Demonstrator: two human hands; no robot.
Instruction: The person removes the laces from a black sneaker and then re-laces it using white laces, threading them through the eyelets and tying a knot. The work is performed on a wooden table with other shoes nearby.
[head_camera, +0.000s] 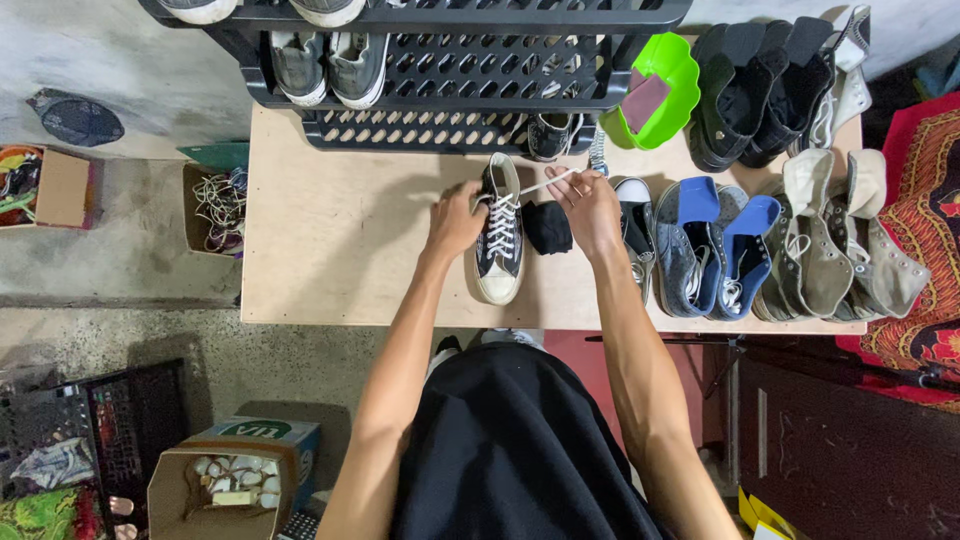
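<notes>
I see lacing near its end: my left hand (455, 222) grips the black canvas sneaker (499, 235), my right hand (588, 208) pinches its white lace (545, 184) toward 1 o'clock; next needs firm pulling, I judge.

Pale wooden table (340, 250): black sneaker (499, 235) centre; black sock (548, 227) beside; shoe rows (780, 240) right; black rack (440, 70), green tray (672, 70) far

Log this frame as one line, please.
left hand: steadies black sneaker | right hand: pulls white lace | surface: table
</notes>
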